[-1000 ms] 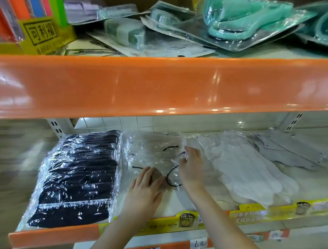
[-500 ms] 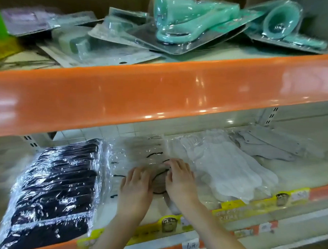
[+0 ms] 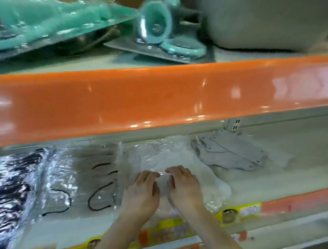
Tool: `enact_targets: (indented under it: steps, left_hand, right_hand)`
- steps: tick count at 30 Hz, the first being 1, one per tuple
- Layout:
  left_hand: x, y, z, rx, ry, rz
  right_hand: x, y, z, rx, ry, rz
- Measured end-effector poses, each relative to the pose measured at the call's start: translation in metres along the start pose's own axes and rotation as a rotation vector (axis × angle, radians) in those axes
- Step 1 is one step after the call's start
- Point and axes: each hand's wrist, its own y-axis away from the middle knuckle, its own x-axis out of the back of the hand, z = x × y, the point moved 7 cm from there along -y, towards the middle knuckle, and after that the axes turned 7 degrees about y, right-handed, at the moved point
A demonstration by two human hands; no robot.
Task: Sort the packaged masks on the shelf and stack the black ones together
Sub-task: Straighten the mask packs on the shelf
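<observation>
On the lower shelf (image 3: 270, 178): I see both hands on the white mask pack (image 3: 178, 159)
Black masks: bundle (image 3: 14, 181) far left, past the clear pack with black loops (image 3: 93, 177); long axis runs front to back
Nearer hand: left hand (image 3: 140, 192); right hand (image 3: 185, 187) beside it
Fingers: curled, pressing the film; whether they grip it I cannot tell
Since earlier: my hands have shifted rightward off the clear pack

Wrapped mask stack (image 3: 12, 185) left of loose packets (image 3: 178, 159)
</observation>
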Motion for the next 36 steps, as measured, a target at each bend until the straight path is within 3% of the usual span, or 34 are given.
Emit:
enact_targets:
  steps: [9,14,23,36]
  left_hand:
    - [-0.076,-0.038,0.081,0.023,0.004,-0.112]
    - [-0.117,-0.051,0.108,0.028,0.006,-0.194]
    - [-0.143,-0.069,0.146,-0.079,-0.018,-0.134]
    - [-0.151,-0.059,0.144,-0.107,-0.038,-0.111]
  right_hand:
    - [0.036,-0.021,0.117,0.004,0.052,-0.028]
    - [0.036,-0.032,0.175,0.041,0.193,-0.293]
    - [0.04,-0.07,0.241,-0.008,0.216,-0.473]
    - [0.043,-0.109,0.255,-0.048,0.408,-0.329]
